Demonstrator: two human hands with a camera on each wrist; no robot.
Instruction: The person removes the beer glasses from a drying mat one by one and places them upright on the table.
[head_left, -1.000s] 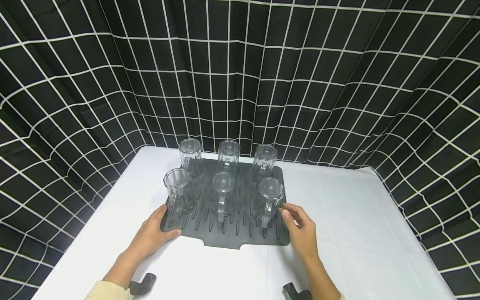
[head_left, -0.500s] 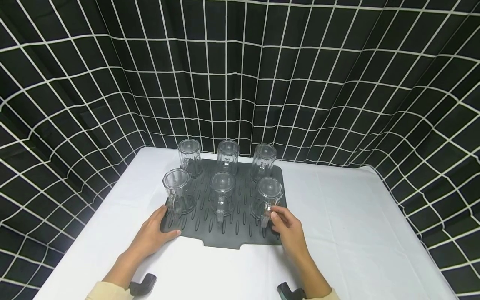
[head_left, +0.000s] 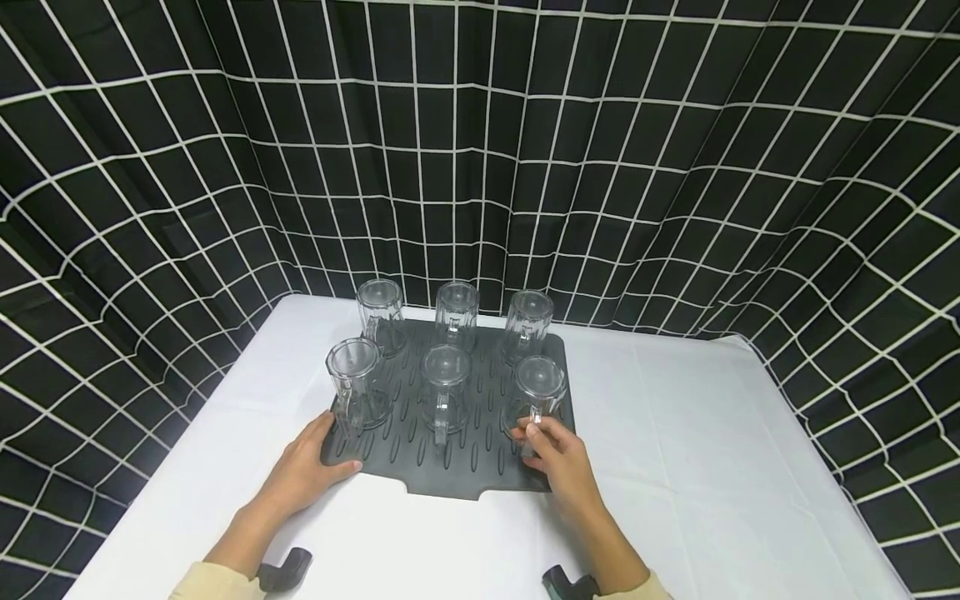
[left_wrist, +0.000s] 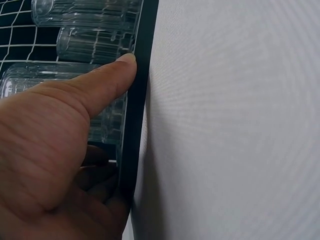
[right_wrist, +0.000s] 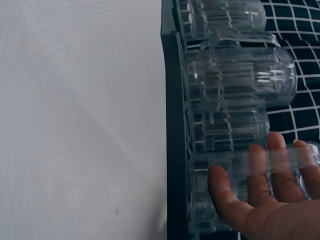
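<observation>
Glass mug (head_left: 542,379): nr-R corner of mat (head_left: 442,483), looks base-up, long axis vert.; just beyond R hand (head_left: 564,467), toward mat's far edge.
Handle (head_left: 536,413): faces mat's nr edge, i.e. the side R hand meets.
R hand: the nearer one, over mat's nr-R part; fingers half-curved behind handle; firm grip or not, can't tell thru clear glass.
L hand (head_left: 300,471): mat's nr-L corner, spread, thumb on nr edge, fingers along L edge; no mug in it.
Other mugs (head_left: 446,383): on mat, 2 in nr row, 3 far.
</observation>
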